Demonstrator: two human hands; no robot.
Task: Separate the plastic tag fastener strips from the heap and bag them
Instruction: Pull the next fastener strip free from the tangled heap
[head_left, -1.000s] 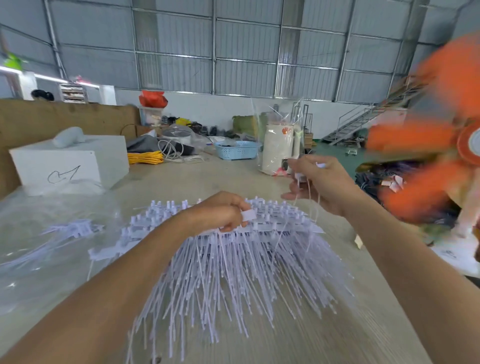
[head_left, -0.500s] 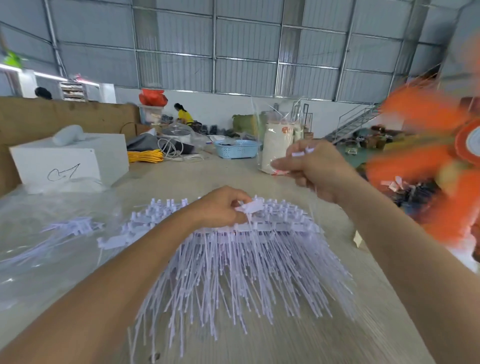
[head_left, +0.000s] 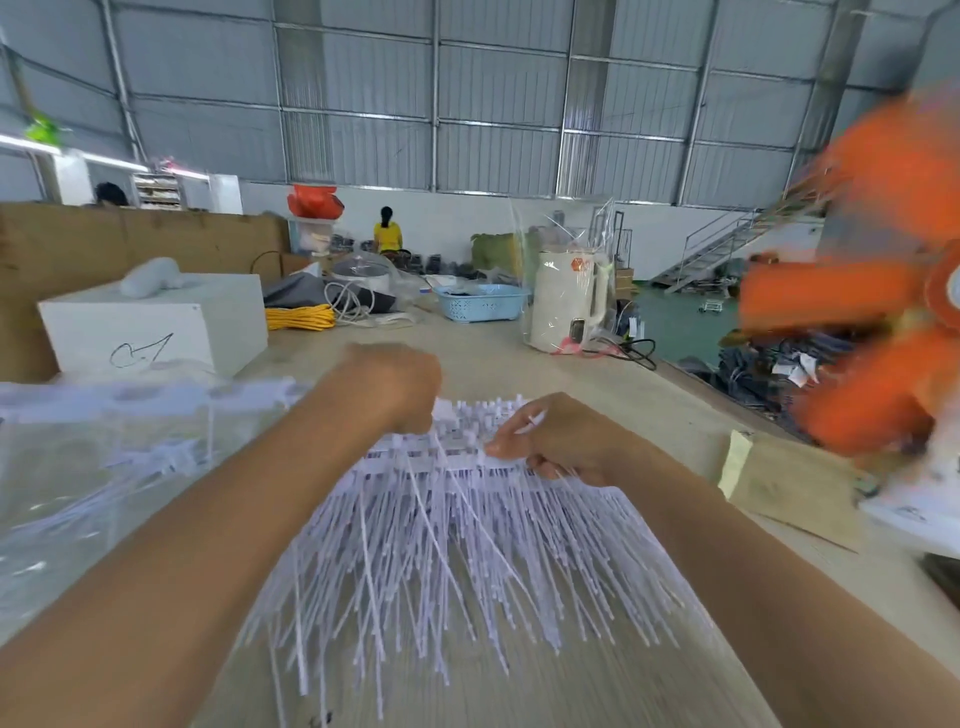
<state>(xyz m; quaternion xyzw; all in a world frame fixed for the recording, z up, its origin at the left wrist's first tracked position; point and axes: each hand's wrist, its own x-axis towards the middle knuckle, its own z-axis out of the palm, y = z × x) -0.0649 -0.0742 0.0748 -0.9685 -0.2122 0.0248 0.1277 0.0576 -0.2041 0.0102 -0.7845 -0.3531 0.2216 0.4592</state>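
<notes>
Both hands work the heap (head_left: 441, 530) of fastener strips at frame centre on the worktop (head_left: 597, 691): left hand (head_left: 402, 387) clenched on the strip tops, right hand (head_left: 558, 441) pinching one strip, most of the heap unbagged, clear bag (head_left: 93, 467) at left holding few.
</notes>
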